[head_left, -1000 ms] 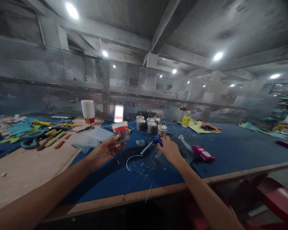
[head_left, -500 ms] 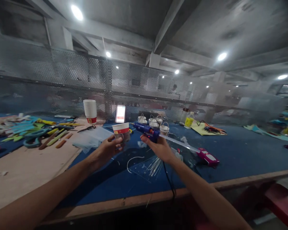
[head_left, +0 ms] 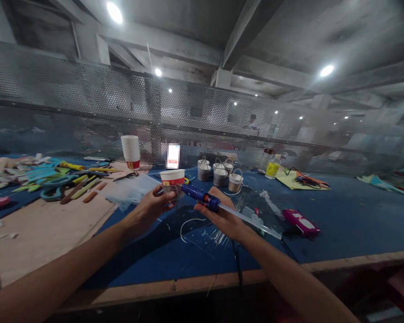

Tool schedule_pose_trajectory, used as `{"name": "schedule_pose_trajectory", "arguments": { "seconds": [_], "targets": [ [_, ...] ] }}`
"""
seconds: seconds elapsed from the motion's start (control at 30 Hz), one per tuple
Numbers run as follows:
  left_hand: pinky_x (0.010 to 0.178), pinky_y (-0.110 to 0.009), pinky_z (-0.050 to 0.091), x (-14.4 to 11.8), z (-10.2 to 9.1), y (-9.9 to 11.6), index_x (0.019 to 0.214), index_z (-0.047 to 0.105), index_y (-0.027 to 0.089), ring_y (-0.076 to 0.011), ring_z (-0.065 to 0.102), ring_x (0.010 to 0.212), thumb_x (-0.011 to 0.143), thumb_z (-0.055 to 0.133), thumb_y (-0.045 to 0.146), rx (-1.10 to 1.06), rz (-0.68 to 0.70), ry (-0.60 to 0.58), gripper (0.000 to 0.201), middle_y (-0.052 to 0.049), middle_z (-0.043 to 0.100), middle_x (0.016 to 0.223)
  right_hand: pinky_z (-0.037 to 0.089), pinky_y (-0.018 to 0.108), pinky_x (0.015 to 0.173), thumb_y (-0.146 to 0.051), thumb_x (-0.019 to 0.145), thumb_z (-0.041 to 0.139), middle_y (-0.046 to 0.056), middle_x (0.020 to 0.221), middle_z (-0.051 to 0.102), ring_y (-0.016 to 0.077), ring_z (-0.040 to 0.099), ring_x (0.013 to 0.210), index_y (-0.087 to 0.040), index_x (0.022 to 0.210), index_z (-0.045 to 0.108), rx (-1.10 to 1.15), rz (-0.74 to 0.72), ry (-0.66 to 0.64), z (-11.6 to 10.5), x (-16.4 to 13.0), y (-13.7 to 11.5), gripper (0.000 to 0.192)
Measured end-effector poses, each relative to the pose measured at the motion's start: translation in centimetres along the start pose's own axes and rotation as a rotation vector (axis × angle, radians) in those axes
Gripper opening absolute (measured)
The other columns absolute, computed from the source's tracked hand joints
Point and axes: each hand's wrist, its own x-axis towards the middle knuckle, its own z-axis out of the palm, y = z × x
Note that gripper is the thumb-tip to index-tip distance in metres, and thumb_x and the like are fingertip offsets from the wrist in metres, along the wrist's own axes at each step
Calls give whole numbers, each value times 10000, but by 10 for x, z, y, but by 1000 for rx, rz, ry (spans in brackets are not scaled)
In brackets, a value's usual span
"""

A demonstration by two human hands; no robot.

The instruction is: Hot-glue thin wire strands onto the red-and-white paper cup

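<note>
My left hand [head_left: 152, 205] grips a white paper cup with a red band [head_left: 172, 181], held upright above the blue table [head_left: 340, 224]. My right hand [head_left: 222, 214] holds a blue glue gun [head_left: 199, 196] with a clear glue stick [head_left: 249, 219] sticking out behind it. The gun's nozzle points left and sits right at the cup's side. Its black cord [head_left: 237, 264] hangs down over the table edge.
Several small grey buckets with wire handles [head_left: 219, 173] stand behind the hands. A stack of paper cups [head_left: 131, 150] sits farther left, with scissors and coloured scraps [head_left: 50, 184] beyond. A pink utility knife [head_left: 301, 222] lies to the right. Clear plastic bits [head_left: 208, 233] lie under the hands.
My right hand picked the glue gun up off the table and brought its nozzle leftward to the cup. My left hand kept the cup roughly in place.
</note>
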Motion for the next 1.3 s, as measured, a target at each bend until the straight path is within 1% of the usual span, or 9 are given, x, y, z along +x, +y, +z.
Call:
{"name": "schedule_pose_trajectory", "arguments": {
  "seconds": [0.1,0.27,0.47,0.67,0.87,1.07,1.3],
  "targets": [
    [748,-306,564,-3,5,3,1097,761,189,-213,750,873,621,979,268,-5,6,7,529,-102,795,1119,420,246,676,-463,990,666,-14,851,498,122,498,731,-206,798,548,-36,-3,-6,0,-1,-1,342],
    [764,-295,564,-8,10,7,1116,759,190,-209,739,924,665,956,268,25,13,-26,498,-101,783,1154,414,240,673,-465,988,674,-21,852,491,113,493,717,-206,789,537,-33,4,0,0,-2,2,355],
    [709,-288,549,-6,9,7,1060,752,198,-199,737,848,610,980,266,48,25,36,508,-76,793,1068,418,248,687,-495,982,674,-16,883,532,124,534,749,-214,859,590,-51,-8,-20,0,-3,5,319],
    [691,-291,533,-7,12,9,1054,737,189,-207,734,816,596,980,256,67,45,56,523,-67,788,979,416,255,689,-487,997,655,-13,865,510,123,538,744,-208,821,604,-68,-70,-17,1,-4,6,334],
    [704,-279,527,-7,11,7,1068,736,188,-176,713,790,595,982,259,94,53,77,538,-45,780,959,434,254,688,-490,1009,631,-6,880,533,119,534,722,-204,811,581,-141,-80,-4,3,-5,3,351],
    [707,-295,533,-8,12,8,1066,732,208,-196,715,816,590,985,272,121,56,80,543,-53,781,973,450,251,704,-501,1013,620,1,898,556,128,571,754,-207,842,582,-198,-99,2,4,-5,2,342],
    [707,-288,531,-9,14,9,1040,716,204,-186,713,791,563,992,272,114,59,87,555,-34,779,932,454,242,711,-549,1025,579,11,886,558,138,585,775,-211,839,573,-254,-116,-14,5,-4,4,386]
  ]
}}
